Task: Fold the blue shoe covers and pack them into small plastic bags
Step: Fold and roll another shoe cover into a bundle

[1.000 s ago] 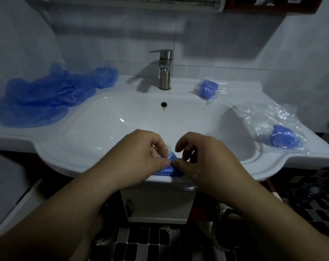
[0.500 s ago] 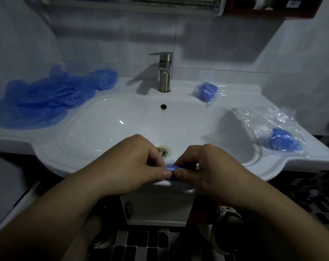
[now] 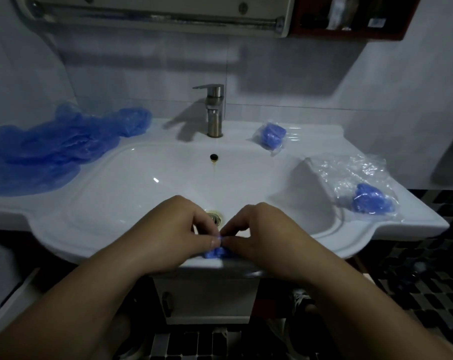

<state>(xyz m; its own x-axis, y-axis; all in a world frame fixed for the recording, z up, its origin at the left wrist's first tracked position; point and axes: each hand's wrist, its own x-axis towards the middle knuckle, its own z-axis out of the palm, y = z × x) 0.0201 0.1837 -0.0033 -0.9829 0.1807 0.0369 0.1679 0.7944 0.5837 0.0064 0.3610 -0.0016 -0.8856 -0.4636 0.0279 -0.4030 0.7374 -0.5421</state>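
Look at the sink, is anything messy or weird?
Yes. A brownish streak runs down the white sink below the overflow hole, like a rust stain. The unfolded blue shoe covers lie in a crumpled heap on the left ledge.

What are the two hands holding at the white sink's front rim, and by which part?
A folded blue plastic shoe cover; the left hand and right hand pinch its upper edge, thumbs meeting.
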